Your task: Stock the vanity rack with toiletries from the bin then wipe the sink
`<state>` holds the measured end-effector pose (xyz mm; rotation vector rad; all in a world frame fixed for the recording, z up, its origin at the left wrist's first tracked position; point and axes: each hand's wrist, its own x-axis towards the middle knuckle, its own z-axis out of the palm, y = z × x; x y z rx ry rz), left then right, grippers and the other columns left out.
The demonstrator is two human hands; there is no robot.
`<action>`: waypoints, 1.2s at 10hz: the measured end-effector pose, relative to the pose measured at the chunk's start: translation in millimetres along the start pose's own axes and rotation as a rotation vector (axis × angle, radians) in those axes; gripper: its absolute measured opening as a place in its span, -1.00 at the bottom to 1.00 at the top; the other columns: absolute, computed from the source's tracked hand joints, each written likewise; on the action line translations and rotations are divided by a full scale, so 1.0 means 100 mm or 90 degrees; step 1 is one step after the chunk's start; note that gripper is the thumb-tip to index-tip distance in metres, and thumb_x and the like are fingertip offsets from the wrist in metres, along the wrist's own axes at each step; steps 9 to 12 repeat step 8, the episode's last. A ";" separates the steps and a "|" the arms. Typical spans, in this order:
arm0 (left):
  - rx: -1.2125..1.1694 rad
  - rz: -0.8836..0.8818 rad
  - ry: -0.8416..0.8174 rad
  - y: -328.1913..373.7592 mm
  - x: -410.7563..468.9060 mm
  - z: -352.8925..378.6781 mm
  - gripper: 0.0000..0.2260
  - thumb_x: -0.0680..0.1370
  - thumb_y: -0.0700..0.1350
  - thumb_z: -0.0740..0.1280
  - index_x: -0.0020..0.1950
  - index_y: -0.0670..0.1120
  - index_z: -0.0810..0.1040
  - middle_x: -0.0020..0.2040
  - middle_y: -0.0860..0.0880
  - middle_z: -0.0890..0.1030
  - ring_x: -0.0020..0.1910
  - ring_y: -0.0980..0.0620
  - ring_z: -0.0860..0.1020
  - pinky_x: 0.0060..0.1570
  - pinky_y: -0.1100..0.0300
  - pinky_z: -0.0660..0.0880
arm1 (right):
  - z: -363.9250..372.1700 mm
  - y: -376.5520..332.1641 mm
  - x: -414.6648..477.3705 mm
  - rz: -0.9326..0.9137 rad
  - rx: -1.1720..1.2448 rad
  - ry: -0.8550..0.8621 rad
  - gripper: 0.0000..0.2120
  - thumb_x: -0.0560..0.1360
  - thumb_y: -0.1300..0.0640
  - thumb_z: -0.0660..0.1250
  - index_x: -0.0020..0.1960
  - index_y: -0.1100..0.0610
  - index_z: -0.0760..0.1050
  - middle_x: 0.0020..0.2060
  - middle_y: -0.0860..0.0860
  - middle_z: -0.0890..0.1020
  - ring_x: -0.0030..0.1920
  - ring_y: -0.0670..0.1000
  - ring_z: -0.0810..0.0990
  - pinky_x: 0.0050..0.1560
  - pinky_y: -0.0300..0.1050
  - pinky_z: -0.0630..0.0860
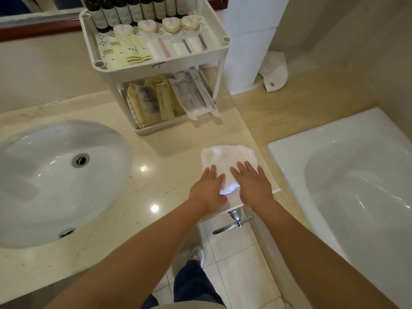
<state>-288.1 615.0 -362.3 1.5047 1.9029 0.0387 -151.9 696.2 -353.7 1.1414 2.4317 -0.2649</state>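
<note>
A folded white cloth (227, 166) is pressed flat on the countertop (156, 152) by the left hand (208, 189) and right hand (254, 186). Fingers are extended, nothing gripped. The stocked rack (156, 70) is positioned behind.

I see the rack (156, 70) standing at the back of the counter (156, 152), with the sink (55, 181) set into the counter to the rack's front left and the tub (356, 186) to the rack's front right, past the counter's edge. The cloth (227, 161) lies flat on the counter in front of the rack and a little right, and my left hand (208, 188) and right hand (254, 186) rest side by side on its near part, fingers flat and pointing toward the rack. On the rack's top shelf, bottles (133, 10) stand in a row behind soaps (170, 24).
</note>
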 end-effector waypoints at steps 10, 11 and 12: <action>-0.150 -0.071 0.077 -0.18 -0.78 -0.35 -0.53 0.59 -0.09 0.20 0.51 0.01 0.27 0.52 -0.01 0.28 0.46 0.00 0.29 0.39 0.13 0.28 | -0.24 -0.45 -0.38 0.048 0.237 -0.009 -0.44 0.55 0.11 0.17 0.54 0.03 0.19 0.49 0.07 0.22 0.45 0.14 0.25 0.38 -0.01 0.31; -0.150 -0.071 0.077 -0.18 -0.78 -0.35 -0.53 0.59 -0.09 0.20 0.51 0.01 0.27 0.52 -0.01 0.28 0.46 0.00 0.29 0.39 0.13 0.28 | -0.24 -0.45 -0.38 0.048 0.237 -0.009 -0.44 0.55 0.11 0.17 0.54 0.03 0.19 0.49 0.07 0.22 0.45 0.14 0.25 0.38 -0.01 0.31; -0.150 -0.071 0.077 -0.18 -0.78 -0.35 -0.53 0.59 -0.09 0.20 0.51 0.01 0.27 0.52 -0.01 0.28 0.46 0.00 0.29 0.39 0.13 0.28 | -0.24 -0.45 -0.38 0.048 0.237 -0.009 -0.44 0.55 0.11 0.17 0.54 0.03 0.19 0.49 0.07 0.22 0.45 0.14 0.25 0.38 -0.01 0.31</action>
